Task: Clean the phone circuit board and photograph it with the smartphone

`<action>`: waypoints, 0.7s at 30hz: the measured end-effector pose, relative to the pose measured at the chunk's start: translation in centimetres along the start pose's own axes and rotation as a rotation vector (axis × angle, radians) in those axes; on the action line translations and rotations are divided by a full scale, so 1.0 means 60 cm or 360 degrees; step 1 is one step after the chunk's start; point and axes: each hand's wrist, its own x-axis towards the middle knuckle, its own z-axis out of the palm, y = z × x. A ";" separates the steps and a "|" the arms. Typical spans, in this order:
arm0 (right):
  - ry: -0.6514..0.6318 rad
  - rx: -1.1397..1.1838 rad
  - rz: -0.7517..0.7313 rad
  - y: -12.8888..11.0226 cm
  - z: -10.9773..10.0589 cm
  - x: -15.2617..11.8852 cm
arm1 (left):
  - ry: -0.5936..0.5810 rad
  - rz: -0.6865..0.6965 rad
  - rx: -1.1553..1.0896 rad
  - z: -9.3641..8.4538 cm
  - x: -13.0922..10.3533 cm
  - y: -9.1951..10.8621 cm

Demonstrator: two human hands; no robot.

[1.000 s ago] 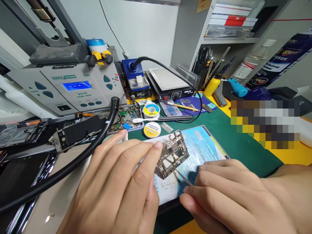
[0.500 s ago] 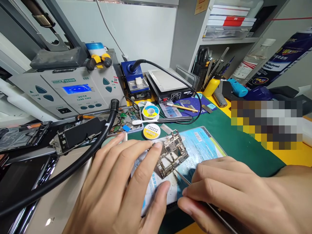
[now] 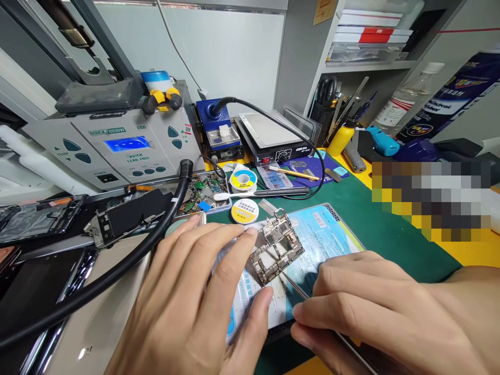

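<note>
A small metal-edged circuit board (image 3: 278, 235) with cut-out openings sits tilted over a blue and white printed pad (image 3: 312, 245). My left hand (image 3: 195, 286) is spread beside it, fingers apart, with the index fingertip at the board's left edge and the thumb lower down over the pad. My right hand (image 3: 375, 307) pinches a thin metal tool (image 3: 299, 286). The tool's tip meets the board's lower edge, or lies very close to it. Whether the left fingertip presses on the board is hard to tell.
A black hose (image 3: 128, 260) crosses the left side from a grey hot-air station (image 3: 128, 143). Behind the pad are a solder spool (image 3: 242, 179), a round tin (image 3: 245, 211), a grey-handled soldering iron (image 3: 273, 192) and a hot plate (image 3: 269, 135). Bottles stand back right.
The whole view has shifted slightly. My right hand has moved a little to the right along the tool. My left hand and the board hold nearly the same position.
</note>
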 end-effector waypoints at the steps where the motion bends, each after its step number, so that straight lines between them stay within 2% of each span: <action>1: 0.0025 0.0014 -0.0009 -0.001 0.002 -0.002 | -0.0005 0.0000 -0.0001 0.000 -0.001 0.000; 5: 0.0100 0.0042 0.0023 -0.004 0.007 -0.013 | -0.0003 0.0015 -0.0001 -0.002 -0.003 -0.002; 8: 0.0062 -0.0035 -0.0008 -0.005 0.006 -0.018 | -0.0009 0.0023 0.0002 -0.004 -0.002 -0.001; 11: 0.0059 -0.0082 -0.0043 -0.004 0.004 -0.019 | 0.0006 -0.0069 -0.0005 -0.004 0.002 0.011; 12: 0.0068 -0.0072 -0.0044 -0.003 0.004 -0.019 | -0.0004 -0.0222 -0.0018 -0.003 0.003 0.016; 15: 0.0079 -0.0039 -0.0035 0.003 0.008 -0.019 | 0.0032 -0.0298 -0.0003 -0.001 0.005 0.028; 21: 0.0048 -0.0080 -0.0075 0.005 0.005 -0.023 | -0.0024 -0.0125 0.0094 -0.009 0.002 0.014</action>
